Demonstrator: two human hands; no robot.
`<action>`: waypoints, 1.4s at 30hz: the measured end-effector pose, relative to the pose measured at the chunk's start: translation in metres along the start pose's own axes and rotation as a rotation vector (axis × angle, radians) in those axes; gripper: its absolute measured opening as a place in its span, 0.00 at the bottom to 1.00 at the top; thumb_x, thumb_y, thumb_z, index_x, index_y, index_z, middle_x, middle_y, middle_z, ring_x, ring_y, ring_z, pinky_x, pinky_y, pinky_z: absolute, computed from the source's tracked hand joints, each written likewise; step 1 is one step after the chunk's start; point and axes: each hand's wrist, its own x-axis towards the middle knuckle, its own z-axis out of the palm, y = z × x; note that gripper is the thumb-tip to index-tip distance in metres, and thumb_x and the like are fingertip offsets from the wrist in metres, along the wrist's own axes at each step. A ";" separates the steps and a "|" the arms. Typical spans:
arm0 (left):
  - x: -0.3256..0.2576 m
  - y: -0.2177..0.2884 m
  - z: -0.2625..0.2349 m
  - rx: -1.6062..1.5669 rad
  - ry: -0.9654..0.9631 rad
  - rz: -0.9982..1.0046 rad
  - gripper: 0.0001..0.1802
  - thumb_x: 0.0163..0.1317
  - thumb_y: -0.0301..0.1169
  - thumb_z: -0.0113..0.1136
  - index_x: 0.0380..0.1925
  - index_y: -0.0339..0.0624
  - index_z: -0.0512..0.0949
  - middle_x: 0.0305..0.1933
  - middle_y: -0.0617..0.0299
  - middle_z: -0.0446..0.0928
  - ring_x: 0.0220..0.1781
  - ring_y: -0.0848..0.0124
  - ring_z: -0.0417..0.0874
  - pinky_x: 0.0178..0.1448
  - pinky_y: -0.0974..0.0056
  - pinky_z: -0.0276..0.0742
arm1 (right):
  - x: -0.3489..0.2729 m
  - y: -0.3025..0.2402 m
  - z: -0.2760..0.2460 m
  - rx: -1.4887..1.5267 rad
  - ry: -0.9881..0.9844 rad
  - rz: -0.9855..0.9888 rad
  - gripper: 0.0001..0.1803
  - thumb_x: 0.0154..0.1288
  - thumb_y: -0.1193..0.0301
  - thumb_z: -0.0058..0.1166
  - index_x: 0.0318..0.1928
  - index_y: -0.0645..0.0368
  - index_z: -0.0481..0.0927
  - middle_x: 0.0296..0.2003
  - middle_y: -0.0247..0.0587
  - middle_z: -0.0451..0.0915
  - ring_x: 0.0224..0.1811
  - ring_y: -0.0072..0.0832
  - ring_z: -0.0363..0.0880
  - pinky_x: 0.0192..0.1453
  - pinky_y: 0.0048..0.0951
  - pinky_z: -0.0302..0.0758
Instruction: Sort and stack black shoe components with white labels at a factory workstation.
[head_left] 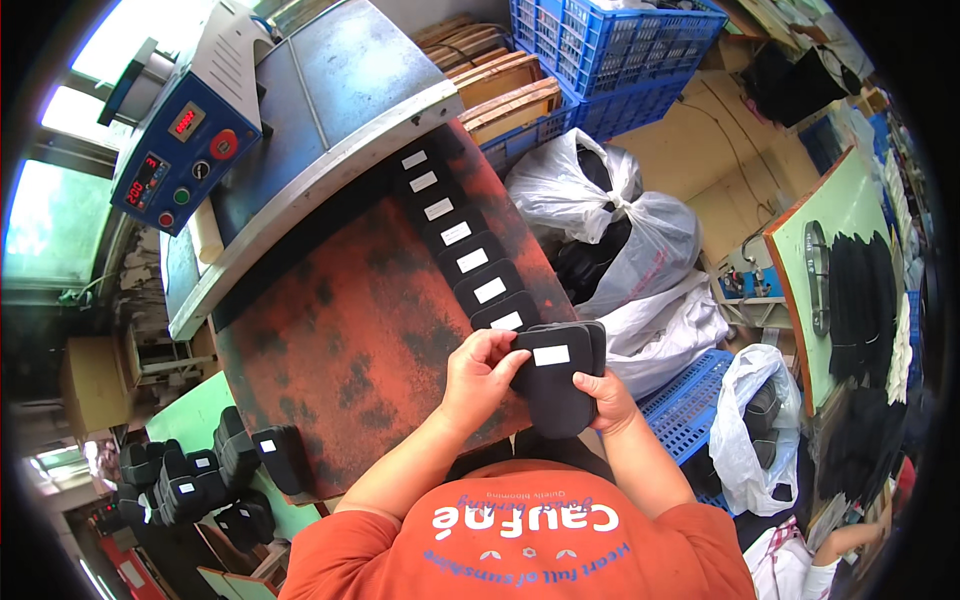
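Note:
In front of my chest I hold a small stack of black pads [558, 405] with rounded ends, the top one bearing a white rectangular label. My right hand [607, 400] is closed round the stack's right edge, with the thumb on top. At the upper left edge, my left hand [480, 372] has its thumb and fingertips pinched on the pads beside the label. Just beyond, a row of similar labelled pads [470, 262] runs away from me along the right side of a red-brown, dark-blotched surface [350, 350].
A blue-topped machine [360, 75] with a control box [185, 135] stands at the far left. To the right are tied plastic bags [640, 230], blue crates [610, 50] and an open plastic bag [755, 430]. More black pads [180, 480] are piled at lower left. Another person's arm [850, 540] shows at lower right.

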 end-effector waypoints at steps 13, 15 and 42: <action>-0.003 -0.007 -0.023 0.148 -0.124 -0.141 0.05 0.59 0.20 0.55 0.27 0.35 0.69 0.22 0.63 0.73 0.21 0.79 0.74 0.25 0.72 0.72 | -0.024 -0.013 -0.029 0.213 -0.134 -0.080 0.34 0.57 0.57 0.55 0.57 0.69 0.65 0.47 0.61 0.74 0.47 0.49 0.77 0.54 0.47 0.74; -0.001 -0.011 -0.027 0.155 -0.143 -0.189 0.05 0.59 0.21 0.56 0.28 0.35 0.70 0.24 0.61 0.73 0.23 0.77 0.76 0.26 0.71 0.73 | -0.027 -0.028 -0.034 0.233 -0.069 -0.153 0.36 0.58 0.55 0.52 0.58 0.71 0.64 0.46 0.65 0.74 0.46 0.52 0.78 0.52 0.46 0.75; 0.162 -0.058 -0.197 0.536 0.639 0.071 0.12 0.56 0.32 0.62 0.32 0.31 0.77 0.26 0.60 0.77 0.29 0.76 0.77 0.32 0.69 0.73 | 0.129 0.041 0.082 0.106 -0.258 0.195 0.40 0.63 0.41 0.39 0.61 0.62 0.63 0.52 0.52 0.73 0.52 0.41 0.75 0.54 0.40 0.75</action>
